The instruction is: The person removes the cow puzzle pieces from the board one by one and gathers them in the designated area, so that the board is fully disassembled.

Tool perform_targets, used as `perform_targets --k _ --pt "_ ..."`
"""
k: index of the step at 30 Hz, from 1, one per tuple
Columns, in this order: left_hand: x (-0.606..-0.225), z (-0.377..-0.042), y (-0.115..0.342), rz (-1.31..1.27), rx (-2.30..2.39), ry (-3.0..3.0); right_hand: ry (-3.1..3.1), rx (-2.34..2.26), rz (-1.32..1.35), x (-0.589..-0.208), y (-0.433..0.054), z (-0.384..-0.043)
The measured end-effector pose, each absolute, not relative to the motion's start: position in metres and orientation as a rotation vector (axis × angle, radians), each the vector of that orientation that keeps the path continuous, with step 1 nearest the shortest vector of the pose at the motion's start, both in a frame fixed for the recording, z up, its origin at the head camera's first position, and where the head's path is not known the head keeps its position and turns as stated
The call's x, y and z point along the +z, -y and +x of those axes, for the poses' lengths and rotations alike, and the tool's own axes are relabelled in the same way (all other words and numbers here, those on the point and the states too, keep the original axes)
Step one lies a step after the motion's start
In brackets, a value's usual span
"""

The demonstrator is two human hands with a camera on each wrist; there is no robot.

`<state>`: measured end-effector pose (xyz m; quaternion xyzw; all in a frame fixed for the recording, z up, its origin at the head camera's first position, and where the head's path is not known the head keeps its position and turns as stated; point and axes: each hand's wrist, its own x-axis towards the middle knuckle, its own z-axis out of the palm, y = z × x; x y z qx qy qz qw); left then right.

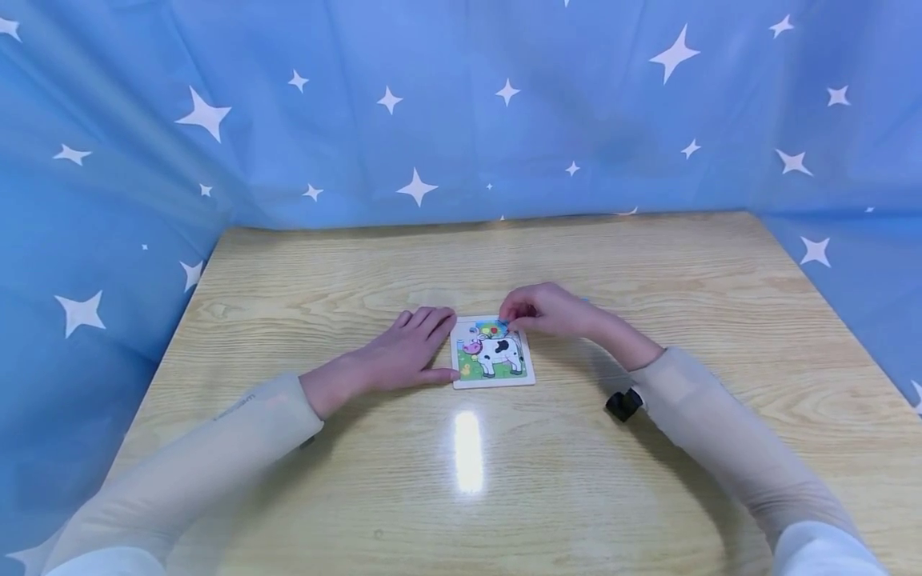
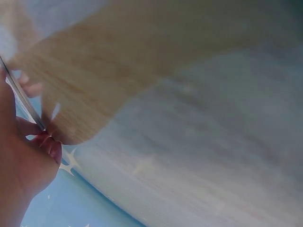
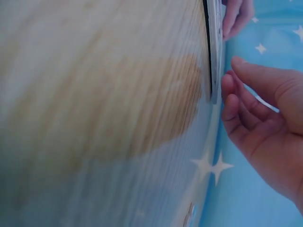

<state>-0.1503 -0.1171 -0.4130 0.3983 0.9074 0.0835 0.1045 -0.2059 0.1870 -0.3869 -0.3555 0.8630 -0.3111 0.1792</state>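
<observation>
A square cow jigsaw puzzle (image 1: 497, 368) lies face up on the table, a spotted cow on green with a pale frame. My left hand (image 1: 414, 344) grips its left side, thumb near the bottom left corner and fingers near the top left. In the left wrist view the board (image 2: 23, 97) shows edge-on beside the left hand (image 2: 33, 161). My right hand (image 1: 547, 310) bends over the top right corner, fingertips at a blue patch. In the right wrist view the right hand (image 3: 270, 104) has curled fingers near the board (image 3: 214, 52); whether they pinch a piece is hidden.
Wood-grain table (image 1: 324, 272) all around, with a bright glare in front of the puzzle. Behind the right wrist a small blue thing (image 1: 584, 300) peeks out. A black device (image 1: 623, 405) sits at the right sleeve. A blue star-patterned curtain (image 1: 461, 112) stands behind.
</observation>
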Motion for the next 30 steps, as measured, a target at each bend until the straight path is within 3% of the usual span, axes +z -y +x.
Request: perform_targets --k 30 --pt "-0.414 -0.151 0.118 1.198 0.254 -2.679 -2.312 -0.771 -1.084 -0.381 -0.154 -0.21"
